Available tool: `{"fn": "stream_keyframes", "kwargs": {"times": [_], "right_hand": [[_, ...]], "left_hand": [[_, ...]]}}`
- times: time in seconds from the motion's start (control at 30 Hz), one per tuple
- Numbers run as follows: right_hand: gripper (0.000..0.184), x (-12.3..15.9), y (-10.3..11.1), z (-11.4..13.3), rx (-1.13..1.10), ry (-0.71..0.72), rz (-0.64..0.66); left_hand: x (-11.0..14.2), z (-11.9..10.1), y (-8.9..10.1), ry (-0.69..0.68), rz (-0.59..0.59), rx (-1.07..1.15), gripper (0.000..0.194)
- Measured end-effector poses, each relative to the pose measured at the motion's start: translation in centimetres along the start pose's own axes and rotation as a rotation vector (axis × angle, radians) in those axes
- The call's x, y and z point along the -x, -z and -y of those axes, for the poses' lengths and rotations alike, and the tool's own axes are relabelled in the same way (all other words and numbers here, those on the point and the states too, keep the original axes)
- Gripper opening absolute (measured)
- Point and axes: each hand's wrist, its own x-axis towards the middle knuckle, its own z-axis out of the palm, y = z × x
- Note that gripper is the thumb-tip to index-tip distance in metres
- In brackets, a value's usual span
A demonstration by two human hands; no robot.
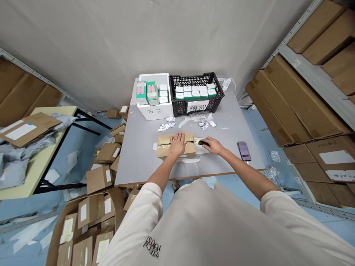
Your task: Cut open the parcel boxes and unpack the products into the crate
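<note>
A taped brown cardboard box [163, 150] lies on the grey table, with a dark slit along the right part of its top seam. My left hand [178, 143] rests on top of the box, its fingers extended over the tape. In my right hand [213, 145] is a black and yellow utility knife [202, 142], gripped by its handle. Its tip is at the right end of the seam; I cannot make out how deep the blade sits.
Behind the box stand a white bin [155, 112] and a black crate [180, 108], both holding small boxes. Crumpled paper [166, 126] and bubble wrap [199, 117] lie before them. A phone [244, 150] is at the right. Cartons crowd the floor at left; shelves [302, 66] stand right.
</note>
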Motion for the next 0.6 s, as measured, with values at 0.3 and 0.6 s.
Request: {"fn": "stream_keyframes", "kwargs": {"times": [0.3,0.6], "right_hand": [[0.045,0.0,0.1,-0.6,0.026,0.014,-0.055],[0.042,0.0,0.2,-2.2,-0.057,-0.028,-0.066]], "left_hand": [[0.1,-0.2,0.1,0.013,0.004,-0.014,0.065],[0.3,-0.3,0.0,0.009,0.006,-0.010,0.064]]}}
